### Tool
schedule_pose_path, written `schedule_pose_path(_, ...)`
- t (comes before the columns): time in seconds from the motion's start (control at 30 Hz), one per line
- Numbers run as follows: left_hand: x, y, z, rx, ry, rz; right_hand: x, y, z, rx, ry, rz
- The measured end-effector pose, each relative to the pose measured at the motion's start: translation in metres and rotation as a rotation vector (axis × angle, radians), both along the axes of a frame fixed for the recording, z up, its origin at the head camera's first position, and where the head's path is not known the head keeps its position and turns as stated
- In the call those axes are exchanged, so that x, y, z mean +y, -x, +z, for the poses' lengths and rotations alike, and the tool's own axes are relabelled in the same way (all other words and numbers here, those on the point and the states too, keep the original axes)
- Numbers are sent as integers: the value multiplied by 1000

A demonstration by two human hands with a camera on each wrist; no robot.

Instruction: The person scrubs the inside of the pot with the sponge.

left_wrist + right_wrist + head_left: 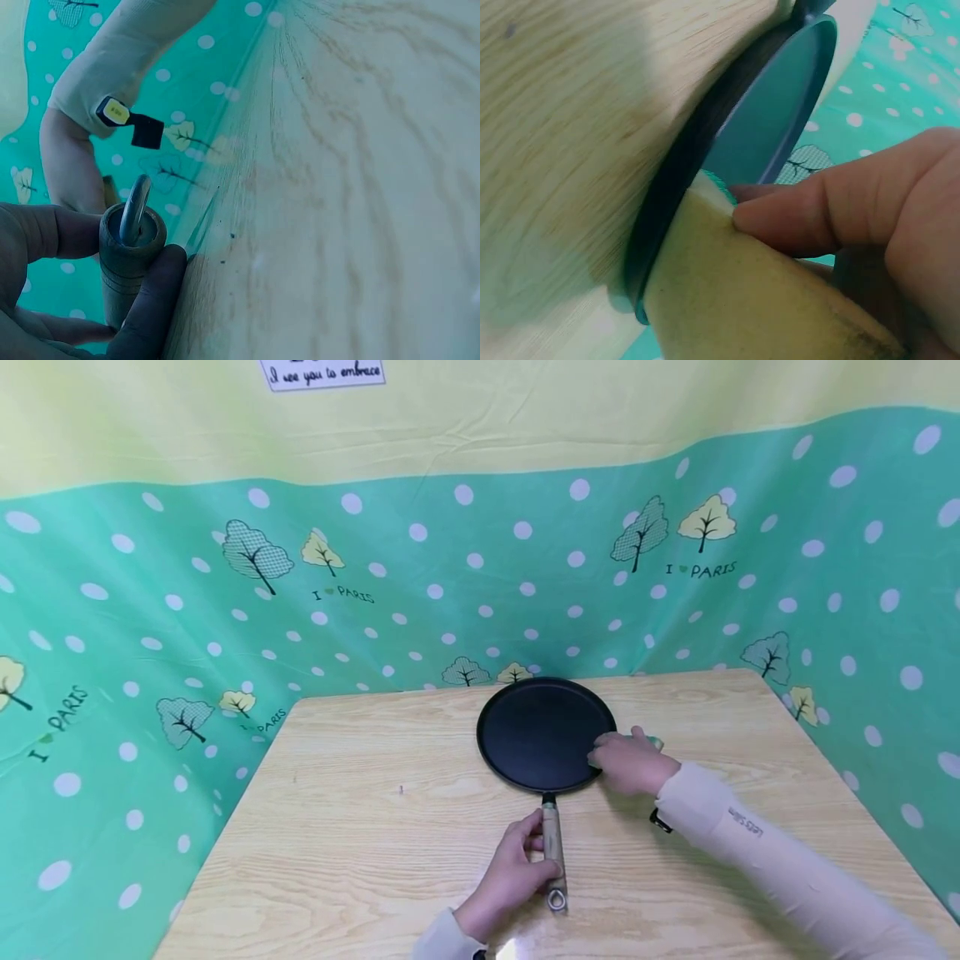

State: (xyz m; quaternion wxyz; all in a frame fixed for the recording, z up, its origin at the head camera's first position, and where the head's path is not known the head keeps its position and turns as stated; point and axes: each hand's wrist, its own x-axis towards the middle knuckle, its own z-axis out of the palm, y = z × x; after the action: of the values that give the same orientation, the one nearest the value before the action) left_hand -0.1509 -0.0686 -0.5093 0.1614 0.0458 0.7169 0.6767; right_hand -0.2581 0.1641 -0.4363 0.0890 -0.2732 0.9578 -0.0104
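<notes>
Left hand (517, 864): fingers curled around a wooden handle (552, 835), thumb close to the near end. Right hand (633, 764): fingers pinching what looks like a sponge (765, 300), held at the right rim of a pan (543, 731); full contact with the rim hard to tell.

Risks, by judgement: pan swivelling on the tabletop (337, 860) from a hard sideways push at the rim, with a handle gripped only near its end; far edge tipping up from too much weight on the handle; sponge slipping loose from a shallow pinch, or catching on the raised rim.

Pan: round, shallow, black, with a low rim and a plain dark inner face; no marks discernible. Handle of dull brown wood, grooved near the end, with a metal ring (557, 900). Position: face up, far part of the tabletop, near its middle, handle pointing near. Sponge: yellow, green along one edge, a darkened patch on another.

Beyond: pale wood-grain tabletop; green dotted cloth (420, 602) behind and to both sides.
</notes>
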Motion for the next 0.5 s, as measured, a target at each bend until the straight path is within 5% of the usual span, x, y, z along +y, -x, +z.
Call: schedule_pose_path(0.5,-1,2,-2,-12,-4,-16,-2,-5,1,-188,159,-12)
